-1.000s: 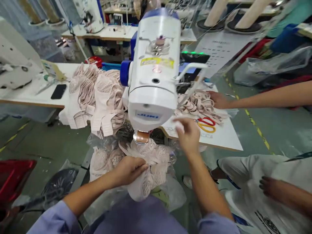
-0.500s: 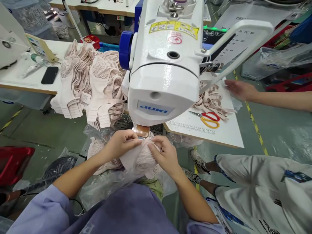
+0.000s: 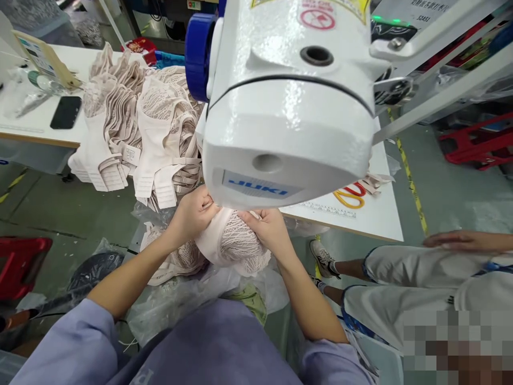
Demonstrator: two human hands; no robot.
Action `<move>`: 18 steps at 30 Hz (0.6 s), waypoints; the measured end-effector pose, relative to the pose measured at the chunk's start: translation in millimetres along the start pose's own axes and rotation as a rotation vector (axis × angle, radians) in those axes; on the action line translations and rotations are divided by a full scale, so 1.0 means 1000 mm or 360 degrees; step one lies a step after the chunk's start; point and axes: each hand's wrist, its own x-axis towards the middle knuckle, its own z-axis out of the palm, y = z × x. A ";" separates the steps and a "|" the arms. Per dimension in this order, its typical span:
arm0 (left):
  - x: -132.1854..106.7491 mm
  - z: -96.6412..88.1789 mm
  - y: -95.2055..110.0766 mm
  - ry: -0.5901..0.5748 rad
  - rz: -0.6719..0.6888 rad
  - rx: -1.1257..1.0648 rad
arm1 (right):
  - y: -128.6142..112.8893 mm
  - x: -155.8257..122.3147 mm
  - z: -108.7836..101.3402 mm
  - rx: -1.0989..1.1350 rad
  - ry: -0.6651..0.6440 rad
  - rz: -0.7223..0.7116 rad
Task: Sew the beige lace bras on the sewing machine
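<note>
Both hands grip a pale beige lace bra (image 3: 240,243) under the front of a white sewing machine (image 3: 280,133). My left hand (image 3: 196,214) pinches the bra's smooth edge, its fingertips partly hidden by the machine head. My right hand (image 3: 269,227) holds the lace cup side, thumb on top and fingers curled behind. The needle area is out of sight behind the machine head. Another lace bra (image 3: 182,262) lies below my left wrist, on clear plastic (image 3: 172,307) over my lap.
Stacked bras (image 3: 160,139) hang over the left table's edge beside a black phone (image 3: 66,112). On the right table lie scissors (image 3: 348,199) and a clear ruler (image 3: 324,208). A person in light shorts (image 3: 385,294) is close on my right, and a red stool (image 3: 24,267) stands at left.
My view has moved closer to the machine head. Both hands have shifted up, further under it, with the bra. The other person's hand has left the right table and lowered to their leg.
</note>
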 end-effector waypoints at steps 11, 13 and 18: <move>-0.002 -0.002 -0.001 -0.0035 0.0032 0.0019 | 0.013 0.002 0.000 0.0052 -0.0014 0.0039; -0.003 -0.006 0.001 -0.0059 -0.0012 0.0053 | 0.033 0.000 0.002 0.0090 -0.0053 0.0010; -0.004 -0.014 0.001 -0.0055 -0.0046 0.0061 | 0.086 -0.018 0.006 0.0049 -0.0418 -0.0034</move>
